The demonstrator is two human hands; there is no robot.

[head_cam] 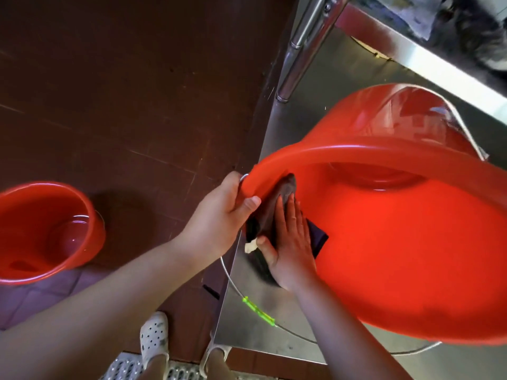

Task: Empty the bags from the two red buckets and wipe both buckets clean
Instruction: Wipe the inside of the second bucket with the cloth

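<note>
on the steel table (pixel 301 111), tipped bucket (pixel 397 242) mouth faces the person.

Glossy red plastic bucket (pixel 397 242), dark cloth (pixel 274 212), brushed steel table (pixel 315 111)

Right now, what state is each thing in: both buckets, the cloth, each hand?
Large red bucket: tipped on its side on the steel table, no bag inside.
Small red bucket: upright on the floor, no bag visible.
Dark cloth: pressed against the large bucket's inner wall.
Left hand: gripping the rim.
Right hand: flat on the cloth.
</note>
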